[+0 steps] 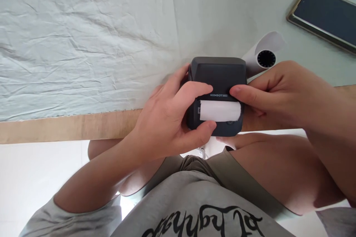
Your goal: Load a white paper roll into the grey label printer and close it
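A black NIIMBOT label printer [218, 75] is held between both hands at the front edge of the table. White label paper [219, 111] sticks out of the slot below the brand name. My left hand [172, 114] grips the printer's left side, its index finger on the lid and its thumb on the front beneath the paper. On the right side, my right hand [280, 96] closes on the printer with the thumb on the lid; its other fingers are mostly hidden behind the body. Just behind the printer lies a white paper roll [254, 59] with a dark core.
A smartphone [328, 16] with a dark screen rests at the far right. Wrinkled pale cloth [83, 44] covers the table, and the bare wooden edge [69, 124] shows along the front. My legs are below that edge.
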